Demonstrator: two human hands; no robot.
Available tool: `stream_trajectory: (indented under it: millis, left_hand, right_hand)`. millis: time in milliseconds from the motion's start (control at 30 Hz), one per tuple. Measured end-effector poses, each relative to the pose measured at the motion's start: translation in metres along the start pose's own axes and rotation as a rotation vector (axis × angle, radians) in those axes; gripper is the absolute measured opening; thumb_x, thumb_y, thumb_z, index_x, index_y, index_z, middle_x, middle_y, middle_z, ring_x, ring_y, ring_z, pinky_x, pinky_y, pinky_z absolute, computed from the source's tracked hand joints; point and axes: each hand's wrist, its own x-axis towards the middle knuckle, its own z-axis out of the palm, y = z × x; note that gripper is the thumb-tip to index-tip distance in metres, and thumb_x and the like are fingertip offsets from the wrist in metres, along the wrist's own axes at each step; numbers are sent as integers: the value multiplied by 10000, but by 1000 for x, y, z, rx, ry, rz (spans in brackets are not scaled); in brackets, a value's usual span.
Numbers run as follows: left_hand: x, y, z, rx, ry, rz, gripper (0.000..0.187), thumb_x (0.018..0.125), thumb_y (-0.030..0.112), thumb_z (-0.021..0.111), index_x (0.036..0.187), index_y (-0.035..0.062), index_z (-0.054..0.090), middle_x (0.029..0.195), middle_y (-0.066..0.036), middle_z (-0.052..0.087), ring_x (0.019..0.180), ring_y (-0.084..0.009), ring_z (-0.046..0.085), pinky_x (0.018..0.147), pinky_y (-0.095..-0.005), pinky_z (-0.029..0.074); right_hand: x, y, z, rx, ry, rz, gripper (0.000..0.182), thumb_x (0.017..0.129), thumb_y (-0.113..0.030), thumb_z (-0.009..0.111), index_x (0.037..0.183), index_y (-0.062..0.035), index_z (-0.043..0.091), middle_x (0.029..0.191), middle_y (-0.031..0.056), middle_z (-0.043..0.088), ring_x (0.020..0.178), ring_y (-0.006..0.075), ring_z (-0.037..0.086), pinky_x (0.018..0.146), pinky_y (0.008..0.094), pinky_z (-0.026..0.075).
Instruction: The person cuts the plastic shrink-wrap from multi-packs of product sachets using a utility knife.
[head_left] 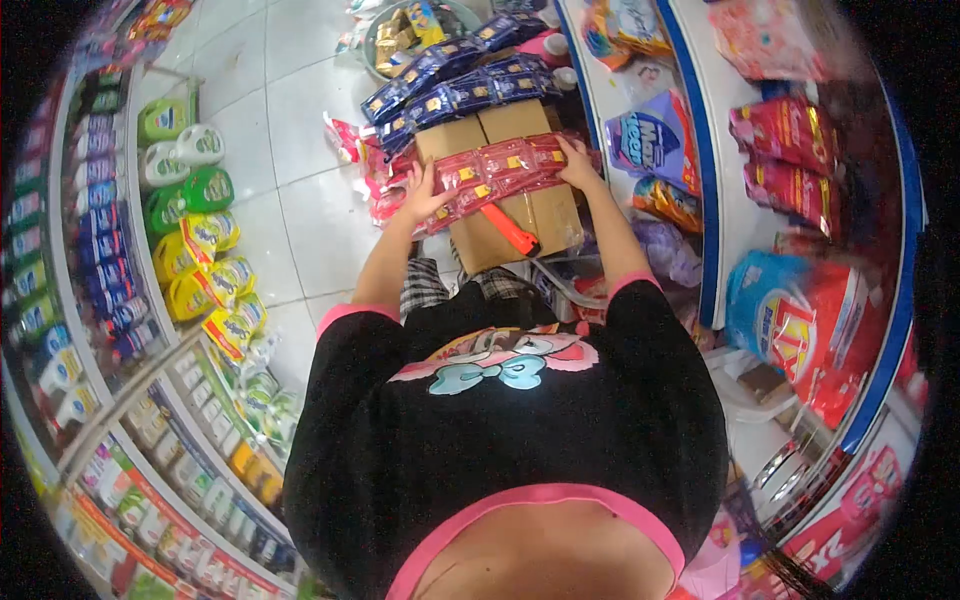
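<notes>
Strips of red sachets (497, 170) lie across a cardboard box (480, 240) in front of me. My left hand (424, 192) rests at their left end, fingers spread and the thumb side touching the sachets. At the opposite end, my right hand (577, 164) has its fingers curled over the strip's edge; its underside is hidden. An orange-handled cutter (511, 230) lies on the box just below the strips. Behind them, rows of dark blue sachet strips (460, 92) cover the far side of the box and beyond.
A round basin (372, 42) with gold and yellow packs stands behind the blue sachets. Shelves of detergent bags (652, 140) run close on my right. Bottles (190, 190) and other goods line the left side, across the tiled floor (235, 130).
</notes>
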Motion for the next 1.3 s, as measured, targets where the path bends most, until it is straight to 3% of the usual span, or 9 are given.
stream_trajectory:
  millis: [200, 300, 467, 567, 700, 867, 1000, 1100, 1300]
  left_hand:
    - [-61, -1, 42, -244, 517, 58, 630, 715, 318, 495, 1193, 36, 198, 1165, -257, 261, 1098, -365, 236, 895, -410, 205]
    - [-102, -19, 53, -463, 385, -71, 437, 707, 234, 509, 1045, 1, 356, 981, -210, 429, 938, -322, 400, 802, -360, 313]
    - [-161, -135, 115, -642, -2, -233, 327, 705, 225, 480, 936, -1, 431, 806, -161, 521, 750, -257, 514, 662, -325, 396]
    - [-193, -148, 95, -726, -5, -316, 317, 705, 241, 477, 914, 4, 454, 775, -152, 535, 713, -251, 520, 648, -314, 401]
    - [-209, -152, 86, -839, 232, -508, 301, 709, 225, 480, 914, 4, 468, 806, -163, 539, 708, -242, 530, 640, -310, 407]
    - [-203, -121, 59, -916, 193, -624, 282, 710, 210, 495, 911, 13, 475, 805, -133, 545, 697, -206, 527, 638, -296, 409]
    - [-178, -96, 50, -803, 225, -312, 263, 720, 202, 493, 907, 20, 470, 770, -88, 535, 696, -165, 513, 639, -278, 406]
    - [-156, -51, 34, -720, 201, -167, 230, 731, 180, 484, 897, 21, 468, 774, -80, 529, 725, -148, 508, 652, -271, 402]
    - [-109, 14, 23, -875, 105, -20, 207, 740, 147, 480, 892, 6, 465, 808, -82, 525, 750, -146, 503, 671, -255, 395]
  right_hand:
    - [-20, -32, -8, -279, -33, -30, 855, 498, -189, 675, 1202, -100, 196, 1214, 133, 201, 1075, 331, 276, 854, 426, 280]
    - [-26, -57, -2, -493, 48, -168, 922, 469, -300, 701, 1189, -59, 178, 1219, 122, 212, 1108, 294, 236, 835, 567, 187]
    - [-20, -124, -2, -756, -95, -428, 1055, 380, -413, 705, 1196, -33, 153, 1194, 134, 252, 1120, 276, 226, 860, 528, 176]
    - [-3, -127, 15, -751, -249, -464, 1071, 358, -375, 720, 1194, -23, 149, 1166, 157, 267, 1099, 279, 252, 884, 485, 187]
    - [-1, -128, 18, -801, -278, -481, 1006, 352, -353, 724, 1152, -15, 217, 1102, 153, 332, 1046, 280, 314, 851, 448, 248]
    - [-2, -126, 17, -714, -284, -361, 716, 375, -377, 689, 943, -29, 426, 841, 112, 521, 851, 258, 478, 729, 369, 329]
    - [0, -132, 11, -751, -370, -393, 630, 386, -418, 662, 855, -32, 496, 772, 109, 542, 790, 262, 504, 729, 386, 329]
    - [2, -133, 9, -774, -422, -314, 590, 399, -437, 662, 874, -116, 525, 826, 80, 552, 905, 248, 461, 756, 453, 285]
    - [-3, -117, 11, -678, -142, -495, 594, 427, -434, 638, 910, -115, 506, 842, 77, 551, 889, 235, 470, 757, 512, 254]
